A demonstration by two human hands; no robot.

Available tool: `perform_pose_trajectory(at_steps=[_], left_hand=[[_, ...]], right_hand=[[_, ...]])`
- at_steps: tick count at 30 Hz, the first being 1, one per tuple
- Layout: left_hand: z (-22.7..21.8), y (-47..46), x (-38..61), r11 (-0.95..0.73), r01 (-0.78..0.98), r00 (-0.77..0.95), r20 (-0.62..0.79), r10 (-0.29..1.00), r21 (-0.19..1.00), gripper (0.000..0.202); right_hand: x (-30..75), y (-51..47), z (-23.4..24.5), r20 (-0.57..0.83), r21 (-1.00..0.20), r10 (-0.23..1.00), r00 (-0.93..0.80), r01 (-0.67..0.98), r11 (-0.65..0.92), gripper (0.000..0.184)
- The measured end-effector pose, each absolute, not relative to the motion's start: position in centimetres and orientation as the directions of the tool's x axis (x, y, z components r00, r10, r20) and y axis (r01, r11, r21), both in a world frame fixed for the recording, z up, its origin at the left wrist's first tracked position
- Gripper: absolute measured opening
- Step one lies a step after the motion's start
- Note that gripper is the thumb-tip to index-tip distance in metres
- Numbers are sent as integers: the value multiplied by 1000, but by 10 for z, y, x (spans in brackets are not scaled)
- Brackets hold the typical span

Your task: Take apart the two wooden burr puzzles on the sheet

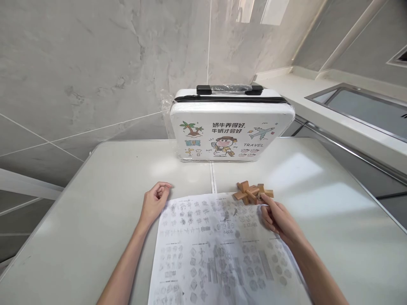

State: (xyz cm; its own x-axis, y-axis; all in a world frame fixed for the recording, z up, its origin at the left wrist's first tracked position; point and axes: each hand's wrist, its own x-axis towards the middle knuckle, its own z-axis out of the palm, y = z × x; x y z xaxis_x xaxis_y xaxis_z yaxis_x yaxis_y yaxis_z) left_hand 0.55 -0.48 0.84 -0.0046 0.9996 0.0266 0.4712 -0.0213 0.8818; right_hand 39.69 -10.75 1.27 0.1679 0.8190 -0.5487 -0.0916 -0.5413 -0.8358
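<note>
Our left hand is curled into a loose fist and rests on the pale surface, just beside the far left corner of a printed sheet. Our right hand is not grasping: its index finger stretches out to touch the near side of the wooden pieces, while its other fingers fold in toward the palm above the paper.

The wooden pieces sit in a brown cluster, short bars crossing one another at angles, at the sheet's far edge and right of the seam in the surface. We cannot tell how far they overlap the paper.

The sheet lies between our forearms, filled with rows of small grey drawings too blurred for us to read; shadow darkens part of it.

Beyond, well apart from both hands, a white case stands upright on the surface, its black handle on top. We see clear wrap around it, and a palm tree, a plane, a cartoon figure in a hat and the word TRAVEL on its front. Behind rises a grey wall.
</note>
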Motion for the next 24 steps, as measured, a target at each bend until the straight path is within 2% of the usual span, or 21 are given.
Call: perform_pose_trajectory(at_steps=[6,11,13,15,18,21,24], left_hand=[[8,-5,5,-24,453,0,27,1000,891,23],[14,-8,4,-52,439,-19,67,998,897,21],[20,-14,10,-99,464,2,111,994,880,21],[28,-25,23,-140,458,62,125,990,878,21],[39,-44,49,-147,374,297,31,954,916,27],[44,-59,72,-114,206,535,-14,845,972,59],[44,-67,86,18,47,660,-44,750,999,85]], right_hand=[[401,-113,20,-471,-882,834,289,-150,-446,48],[395,-130,36,-260,-958,905,336,28,-286,47],[384,-135,43,-175,-972,951,255,110,-208,46],[369,-137,48,-130,-977,988,79,161,-141,49],[343,-135,52,-150,-976,978,-147,178,-124,54],[321,-130,49,-165,-976,943,-288,187,-114,55],[308,-128,43,-173,-971,916,-362,218,-98,55]])
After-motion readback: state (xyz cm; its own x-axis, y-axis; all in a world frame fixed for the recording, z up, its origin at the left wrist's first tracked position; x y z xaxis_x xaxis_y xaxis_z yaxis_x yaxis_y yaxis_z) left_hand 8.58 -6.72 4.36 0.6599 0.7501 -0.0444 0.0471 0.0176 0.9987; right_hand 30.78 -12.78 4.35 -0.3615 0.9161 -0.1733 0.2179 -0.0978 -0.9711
